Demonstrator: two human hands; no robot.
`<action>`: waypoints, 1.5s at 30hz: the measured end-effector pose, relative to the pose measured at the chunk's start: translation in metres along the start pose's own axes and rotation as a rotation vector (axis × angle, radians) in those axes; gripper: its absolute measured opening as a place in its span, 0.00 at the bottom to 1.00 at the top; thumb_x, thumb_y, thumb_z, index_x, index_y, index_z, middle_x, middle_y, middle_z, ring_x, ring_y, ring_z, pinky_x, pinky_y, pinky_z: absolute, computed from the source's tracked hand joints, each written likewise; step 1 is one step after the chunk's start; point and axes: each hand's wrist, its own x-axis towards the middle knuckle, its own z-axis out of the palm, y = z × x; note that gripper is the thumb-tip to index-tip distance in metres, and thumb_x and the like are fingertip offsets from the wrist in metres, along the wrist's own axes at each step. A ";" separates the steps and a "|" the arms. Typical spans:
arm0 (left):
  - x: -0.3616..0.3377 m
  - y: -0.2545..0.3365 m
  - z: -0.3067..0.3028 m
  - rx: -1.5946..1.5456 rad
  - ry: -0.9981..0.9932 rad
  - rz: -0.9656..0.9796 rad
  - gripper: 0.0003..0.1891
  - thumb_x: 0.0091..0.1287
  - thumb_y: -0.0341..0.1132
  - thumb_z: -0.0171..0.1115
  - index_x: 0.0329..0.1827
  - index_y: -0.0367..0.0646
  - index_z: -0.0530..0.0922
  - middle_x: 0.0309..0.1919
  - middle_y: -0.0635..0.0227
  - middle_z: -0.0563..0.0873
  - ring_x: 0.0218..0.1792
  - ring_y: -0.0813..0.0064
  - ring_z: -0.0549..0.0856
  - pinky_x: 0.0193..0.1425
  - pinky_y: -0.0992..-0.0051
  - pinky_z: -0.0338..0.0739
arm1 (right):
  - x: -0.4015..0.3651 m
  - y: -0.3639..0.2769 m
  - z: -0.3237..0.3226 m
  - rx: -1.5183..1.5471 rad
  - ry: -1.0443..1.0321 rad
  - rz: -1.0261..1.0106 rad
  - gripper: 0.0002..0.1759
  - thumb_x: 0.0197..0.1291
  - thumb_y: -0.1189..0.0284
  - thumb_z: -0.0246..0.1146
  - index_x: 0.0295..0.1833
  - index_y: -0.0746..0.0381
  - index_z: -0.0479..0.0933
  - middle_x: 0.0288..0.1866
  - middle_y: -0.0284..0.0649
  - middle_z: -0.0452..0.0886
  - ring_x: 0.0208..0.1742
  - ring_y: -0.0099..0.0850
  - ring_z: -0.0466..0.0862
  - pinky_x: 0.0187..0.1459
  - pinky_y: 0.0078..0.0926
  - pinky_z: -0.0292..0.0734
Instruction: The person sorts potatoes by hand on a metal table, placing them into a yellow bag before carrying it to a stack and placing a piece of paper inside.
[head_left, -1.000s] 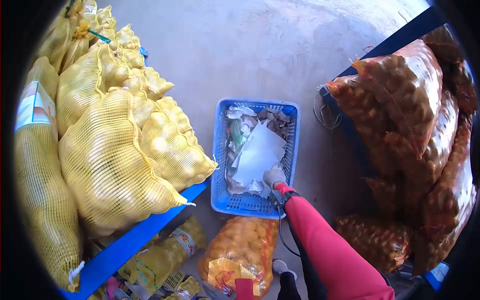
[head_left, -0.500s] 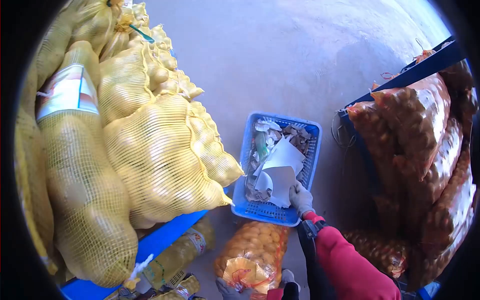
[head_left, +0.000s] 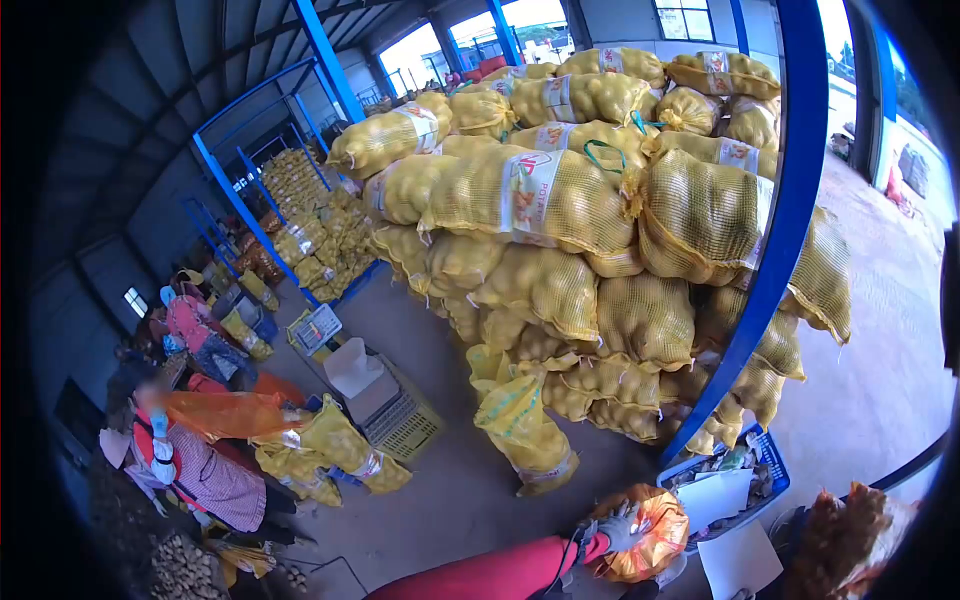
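Note:
My left hand (head_left: 618, 527), in a grey glove below a red sleeve, is closed on the top of an orange mesh sack of potatoes (head_left: 655, 540) near the bottom of the view. Just right of the sack stands a blue plastic crate (head_left: 768, 458) with scraps and white card (head_left: 715, 497) in it. Another white sheet (head_left: 740, 562) shows in front of the crate, by the lower edge. My right hand does not show; whether it holds that sheet is hidden.
Yellow mesh sacks of potatoes (head_left: 560, 195) are piled high behind a blue post (head_left: 790, 240). A yellow sack (head_left: 525, 430) stands on the floor. At left, a person (head_left: 210, 460) handles orange netting (head_left: 225, 412); grey crates (head_left: 400, 425) are nearby. A dark red sack (head_left: 850, 545) is at lower right.
The view has swung up and left, bringing the hall and people into sight. My right hand, earlier on white card in the crate, has left the view. My left hand is still at the orange sack.

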 end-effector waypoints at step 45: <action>-0.515 0.153 0.396 -0.235 -0.876 0.846 0.24 0.76 0.52 0.60 0.67 0.47 0.81 0.47 0.55 0.91 0.45 0.58 0.90 0.55 0.64 0.83 | -0.653 0.240 -0.376 0.909 1.133 0.272 0.12 0.72 0.68 0.67 0.54 0.63 0.84 0.40 0.31 0.86 0.36 0.21 0.83 0.38 0.24 0.80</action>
